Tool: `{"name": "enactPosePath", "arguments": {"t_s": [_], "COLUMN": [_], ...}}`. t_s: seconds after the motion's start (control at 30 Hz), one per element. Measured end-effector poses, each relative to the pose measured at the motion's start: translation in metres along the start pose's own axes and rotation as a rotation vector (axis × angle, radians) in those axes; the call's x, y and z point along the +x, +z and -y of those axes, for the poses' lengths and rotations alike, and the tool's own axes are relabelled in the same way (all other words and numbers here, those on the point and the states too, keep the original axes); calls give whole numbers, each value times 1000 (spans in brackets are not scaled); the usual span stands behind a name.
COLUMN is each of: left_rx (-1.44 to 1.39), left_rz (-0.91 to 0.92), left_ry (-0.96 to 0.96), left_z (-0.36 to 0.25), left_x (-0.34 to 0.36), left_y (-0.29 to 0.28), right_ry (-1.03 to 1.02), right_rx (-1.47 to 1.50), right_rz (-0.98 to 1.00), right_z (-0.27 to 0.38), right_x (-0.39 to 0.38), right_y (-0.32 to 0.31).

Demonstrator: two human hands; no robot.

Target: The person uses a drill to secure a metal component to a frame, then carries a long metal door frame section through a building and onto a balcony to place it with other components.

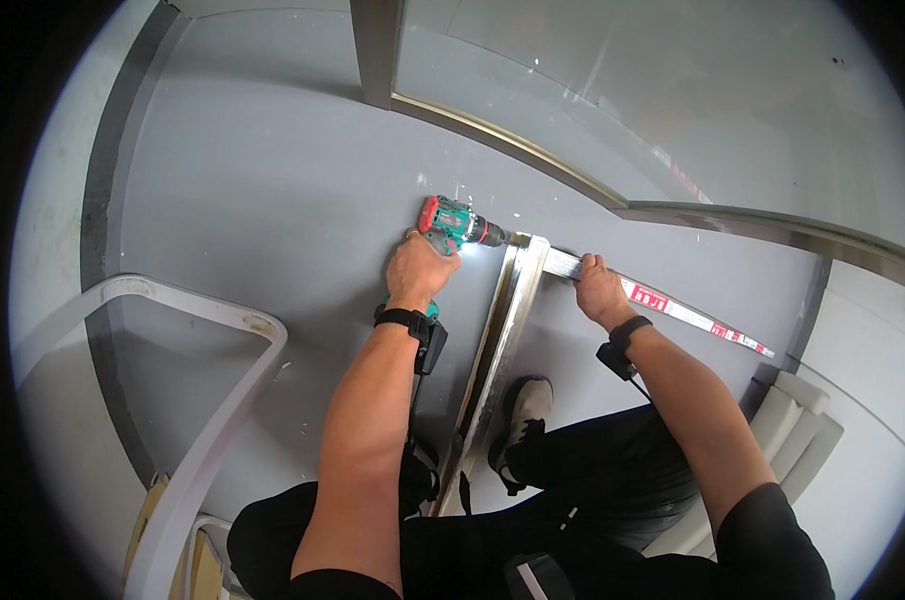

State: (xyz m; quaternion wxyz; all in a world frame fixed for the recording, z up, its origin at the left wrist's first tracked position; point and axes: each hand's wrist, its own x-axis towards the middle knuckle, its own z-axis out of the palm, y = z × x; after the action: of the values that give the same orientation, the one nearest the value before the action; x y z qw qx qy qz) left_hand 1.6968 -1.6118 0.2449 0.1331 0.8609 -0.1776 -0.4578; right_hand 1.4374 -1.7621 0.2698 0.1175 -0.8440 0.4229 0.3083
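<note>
Gripping a green-and-red drill (456,222) by its handle, the left hand (419,272) points the chuck at the side of a long metal bar (517,300), at its far end, a lit lamp brightening the floor (242,190) below. The right hand (602,290) is closed around a second bar with red-and-white labels (682,311), apparently to steady the corner where the two lengths meet against the drill's push. The long bar runs back between the person's legs, probably for reach and control. The corner lies between the hands, just right of the chuck.
</note>
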Motion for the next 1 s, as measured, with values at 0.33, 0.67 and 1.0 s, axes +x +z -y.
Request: {"name": "enactPosePath", "arguments": {"t_s": [0.33, 0.67, 1.0], "left_rx": [10, -7, -45], "left_rz": [7, 0, -13], "left_ry": [12, 22, -7], "left_z": [1, 2, 19], "left_x": [0, -2, -9], "left_y": [-2, 0, 0], "right_ry": [-10, -3, 3], "right_rx": [16, 21, 31], "right_rz": [-1, 11, 4], "right_z": [0, -4, -9], "right_x": [-2, -2, -6], "right_y": [-1, 3, 2]}}
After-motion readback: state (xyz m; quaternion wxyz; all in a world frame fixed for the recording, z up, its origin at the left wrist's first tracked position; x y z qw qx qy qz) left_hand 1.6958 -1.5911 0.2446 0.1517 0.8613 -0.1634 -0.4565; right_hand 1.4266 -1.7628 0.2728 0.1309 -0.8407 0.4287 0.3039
